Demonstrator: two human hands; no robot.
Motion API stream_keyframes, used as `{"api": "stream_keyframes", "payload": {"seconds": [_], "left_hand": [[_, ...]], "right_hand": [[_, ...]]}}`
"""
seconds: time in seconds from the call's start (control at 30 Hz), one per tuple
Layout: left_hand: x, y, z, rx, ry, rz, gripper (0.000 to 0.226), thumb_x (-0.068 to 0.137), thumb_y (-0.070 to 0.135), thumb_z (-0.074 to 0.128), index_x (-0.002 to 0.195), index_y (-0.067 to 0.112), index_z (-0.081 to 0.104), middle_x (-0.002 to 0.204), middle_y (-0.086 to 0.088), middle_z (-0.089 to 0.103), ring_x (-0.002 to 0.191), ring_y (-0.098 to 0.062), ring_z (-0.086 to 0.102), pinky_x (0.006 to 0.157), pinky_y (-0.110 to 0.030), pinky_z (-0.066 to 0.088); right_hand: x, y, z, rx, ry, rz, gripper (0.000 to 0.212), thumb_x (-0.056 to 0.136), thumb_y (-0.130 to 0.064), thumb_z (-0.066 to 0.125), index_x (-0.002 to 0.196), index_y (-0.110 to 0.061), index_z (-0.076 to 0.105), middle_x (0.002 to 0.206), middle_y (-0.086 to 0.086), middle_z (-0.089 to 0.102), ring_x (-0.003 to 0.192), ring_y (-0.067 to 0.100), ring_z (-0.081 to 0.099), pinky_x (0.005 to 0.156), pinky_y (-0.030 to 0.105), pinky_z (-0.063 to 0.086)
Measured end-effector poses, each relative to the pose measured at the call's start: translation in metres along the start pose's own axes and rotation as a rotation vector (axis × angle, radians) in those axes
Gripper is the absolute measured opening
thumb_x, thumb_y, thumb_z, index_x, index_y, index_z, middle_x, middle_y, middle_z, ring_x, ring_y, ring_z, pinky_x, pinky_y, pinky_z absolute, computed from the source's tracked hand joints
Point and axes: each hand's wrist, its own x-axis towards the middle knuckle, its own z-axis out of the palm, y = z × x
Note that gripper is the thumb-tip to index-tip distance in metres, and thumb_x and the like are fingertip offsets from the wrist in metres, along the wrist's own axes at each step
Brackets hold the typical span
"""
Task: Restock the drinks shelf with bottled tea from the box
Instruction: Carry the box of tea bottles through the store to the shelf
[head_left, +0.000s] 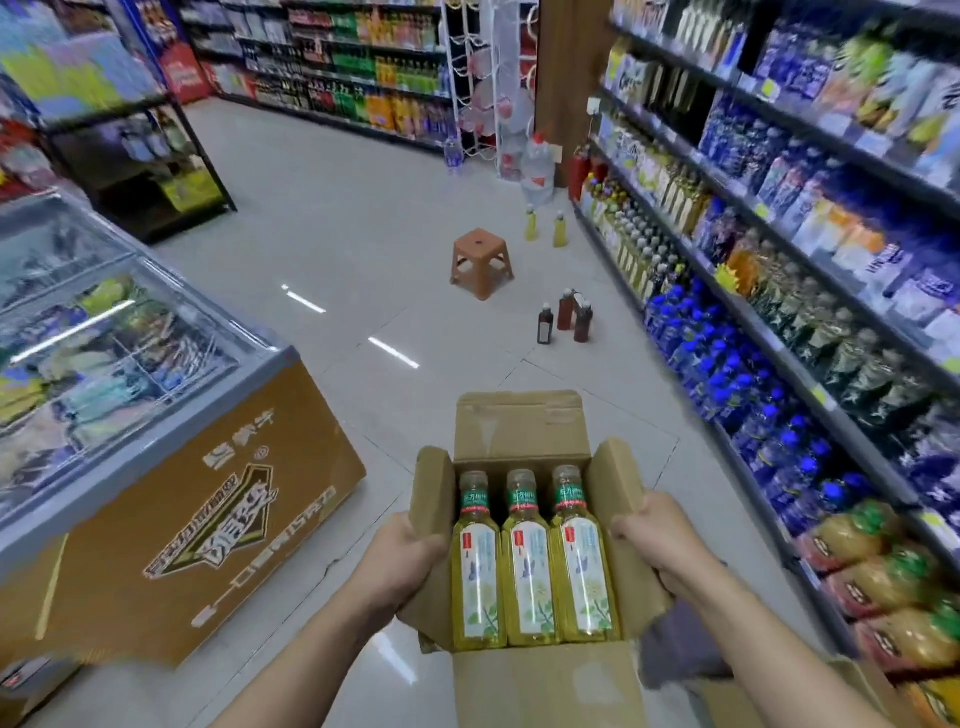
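Looks early in the job: nothing lifted out yet. Grips the open cardboard box (519, 426) at both sides, clear of the floor, out in the aisle. Left hand (410, 551) curled round the left flap and wall; right hand (654, 530) clenched on the right flap. Carries three bottles of tea (530, 561) lying side by side inside, caps pointing away; cannot tell whether more lie beneath. Faces along the drinks shelf (779, 332) on the right. Passes, further on, a brown plastic stool (480, 262), a cluster of dark bottles (566, 317) and two yellow-green bottles (545, 228) standing on the floor near the shelf foot, possibly awaiting shelving too. Leaves everything to do: reach the right row, place each bottle. Shows green neck bands with white characters, white labels with a red tab and blue figure, all too blurred to read. Same for the bold characters on the big printed carton (208, 519) at left.
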Motion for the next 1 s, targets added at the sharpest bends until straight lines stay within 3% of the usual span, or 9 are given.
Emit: {"api": "stream_keyframes", "payload": {"seconds": [0.07, 0.23, 0.47, 0.63, 0.77, 0.9, 1.0], "left_hand": [[0.067, 0.033, -0.016, -0.004, 0.032, -0.008, 0.006, 0.086, 0.003, 0.066, 0.089, 0.004, 0.072, 0.078, -0.01, 0.076, 0.07, -0.023, 0.074, 0.067, -0.043, 0.062], [0.229, 0.124, -0.06, 0.016, -0.026, 0.025, 0.009, 0.087, 0.006, 0.066, 0.094, 0.003, 0.071, 0.083, -0.011, 0.077, 0.078, -0.026, 0.076, 0.072, -0.043, 0.063], [0.451, 0.257, -0.114, 0.051, -0.066, 0.073, 0.009, 0.091, 0.014, 0.069, 0.095, 0.006, 0.069, 0.078, -0.003, 0.077, 0.071, -0.016, 0.075, 0.056, -0.025, 0.055], [0.594, 0.365, -0.145, 0.132, -0.084, 0.114, 0.008, 0.091, 0.013, 0.066, 0.094, 0.006, 0.071, 0.082, -0.005, 0.077, 0.075, -0.019, 0.076, 0.064, -0.033, 0.06], [0.707, 0.441, -0.16, 0.13, -0.071, 0.118, 0.004, 0.088, 0.006, 0.066, 0.086, 0.005, 0.07, 0.073, -0.003, 0.075, 0.066, -0.014, 0.073, 0.054, -0.023, 0.053], [0.825, 0.503, -0.169, 0.12, -0.038, 0.115, 0.005, 0.088, 0.004, 0.066, 0.087, 0.006, 0.07, 0.072, -0.005, 0.075, 0.064, -0.014, 0.073, 0.053, -0.025, 0.054], [0.903, 0.554, -0.171, 0.124, -0.057, 0.109, 0.006, 0.089, 0.004, 0.065, 0.089, 0.005, 0.071, 0.078, -0.008, 0.076, 0.07, -0.019, 0.075, 0.058, -0.031, 0.059]], "right_hand": [[0.06, -0.048, 0.002, 0.011, -0.004, -0.001, 0.013, 0.073, 0.006, 0.062, 0.074, -0.006, 0.066, 0.07, 0.011, 0.067, 0.062, 0.024, 0.063, 0.058, 0.029, 0.048], [0.206, -0.165, 0.012, -0.003, 0.011, 0.009, 0.017, 0.072, 0.0, 0.066, 0.085, -0.009, 0.071, 0.079, 0.014, 0.073, 0.074, 0.03, 0.071, 0.065, 0.039, 0.059], [0.405, -0.314, 0.033, 0.05, 0.072, 0.02, 0.016, 0.076, 0.005, 0.062, 0.086, -0.005, 0.07, 0.081, 0.015, 0.072, 0.068, 0.025, 0.068, 0.057, 0.029, 0.052], [0.53, -0.42, 0.028, 0.114, 0.087, 0.037, 0.014, 0.078, 0.005, 0.062, 0.082, -0.006, 0.069, 0.076, 0.012, 0.071, 0.062, 0.021, 0.066, 0.052, 0.025, 0.052], [0.642, -0.496, 0.019, 0.12, 0.093, 0.019, 0.016, 0.078, 0.005, 0.062, 0.087, -0.006, 0.07, 0.08, 0.014, 0.072, 0.065, 0.024, 0.068, 0.052, 0.027, 0.053], [0.766, -0.562, 0.016, 0.12, 0.094, -0.008, 0.027, 0.07, 0.0, 0.062, 0.095, 0.011, 0.064, 0.073, 0.012, 0.061, 0.062, 0.024, 0.061, 0.056, 0.03, 0.045], [0.839, -0.615, 0.007, 0.116, 0.105, 0.016, 0.022, 0.069, -0.004, 0.064, 0.089, 0.005, 0.067, 0.072, 0.01, 0.062, 0.064, 0.025, 0.062, 0.057, 0.028, 0.045]]}}
